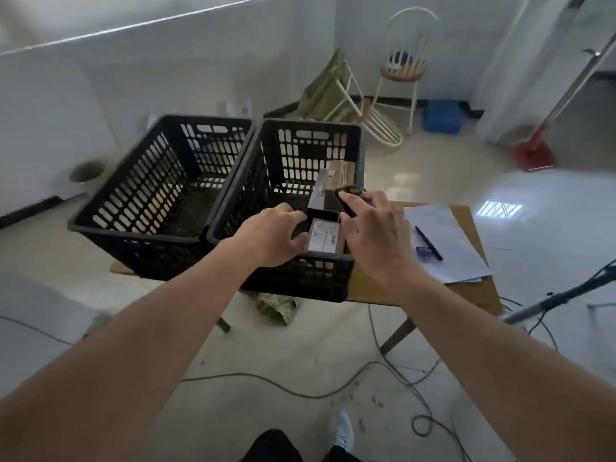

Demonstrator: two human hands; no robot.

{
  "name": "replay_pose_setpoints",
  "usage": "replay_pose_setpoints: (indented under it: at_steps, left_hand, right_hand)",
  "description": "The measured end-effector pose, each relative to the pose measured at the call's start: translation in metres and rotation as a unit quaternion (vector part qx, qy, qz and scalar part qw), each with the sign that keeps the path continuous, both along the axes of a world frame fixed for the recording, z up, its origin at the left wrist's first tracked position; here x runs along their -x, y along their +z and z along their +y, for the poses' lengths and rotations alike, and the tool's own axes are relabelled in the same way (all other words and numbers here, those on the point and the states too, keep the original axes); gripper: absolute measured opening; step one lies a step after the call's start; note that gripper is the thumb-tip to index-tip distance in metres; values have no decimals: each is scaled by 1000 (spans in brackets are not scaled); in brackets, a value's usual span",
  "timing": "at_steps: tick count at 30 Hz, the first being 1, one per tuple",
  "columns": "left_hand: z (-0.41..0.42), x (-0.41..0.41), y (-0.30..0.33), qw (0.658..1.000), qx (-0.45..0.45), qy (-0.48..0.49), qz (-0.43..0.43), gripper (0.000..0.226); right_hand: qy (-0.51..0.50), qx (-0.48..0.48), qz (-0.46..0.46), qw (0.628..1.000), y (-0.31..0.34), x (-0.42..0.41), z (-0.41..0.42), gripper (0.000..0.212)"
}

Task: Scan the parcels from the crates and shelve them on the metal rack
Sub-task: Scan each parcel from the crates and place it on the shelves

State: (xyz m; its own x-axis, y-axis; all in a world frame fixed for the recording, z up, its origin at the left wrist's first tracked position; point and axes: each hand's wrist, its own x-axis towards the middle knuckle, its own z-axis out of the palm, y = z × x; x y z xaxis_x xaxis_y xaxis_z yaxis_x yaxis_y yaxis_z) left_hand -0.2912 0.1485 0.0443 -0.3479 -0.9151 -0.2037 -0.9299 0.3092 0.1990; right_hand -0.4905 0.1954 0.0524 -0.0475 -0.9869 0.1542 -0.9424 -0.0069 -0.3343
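Reaching into the right-hand black slotted plastic crate (300, 208), left hand (271, 236) grips the near edge of a dark flat parcel with a white label (325, 236); right hand (373, 228) is wrapped round a black handheld scanner (348, 199) above it. Judgement: tilt label flat toward scanner, hold steady. Label print too blurred to read. Left crate (160, 185), wooden table (466, 285) with papers (446, 241).

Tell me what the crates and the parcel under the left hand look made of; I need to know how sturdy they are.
Crates: black moulded plastic, by the look, matte, with slotted lattice walls and thick rims. Parcel: probably cardboard, brown edges, a white printed label on top; the left hand grips its side.
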Motion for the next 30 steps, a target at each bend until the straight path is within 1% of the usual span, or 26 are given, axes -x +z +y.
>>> replay_pose_setpoints:
  at_steps: [7,11,16,20,24,28,29,30]
  left_hand:
    - [-67,9,-42,999,-48,-22,7,51]
    - [-104,11,-73,994,-100,-40,8,43]
    - [-142,14,-109,986,-150,-70,8,49]
    - [-165,15,-137,979,-193,-72,3,52]
    - [-181,19,-166,969,-235,-67,-20,33]
    - [-179,26,-186,952,-304,-42,-12,29]
    - [-177,28,-188,948,-314,-39,-7,27]
    - [-177,30,-191,944,-326,-40,-7,19]
  right_hand:
    - [-6,-5,17,1000,-25,-5,-61,48]
    - [-25,-1,38,999,-37,-14,-91,47]
    - [-36,-18,51,998,-50,-26,-124,48]
    - [-50,-22,62,997,-57,-30,-144,49]
    - [-43,-19,69,997,-62,-33,-154,50]
    - [-47,-23,75,996,-67,-31,-161,50]
    - [-47,-24,74,996,-68,-30,-161,50]
    - [-46,-25,73,996,-69,-30,-161,50]
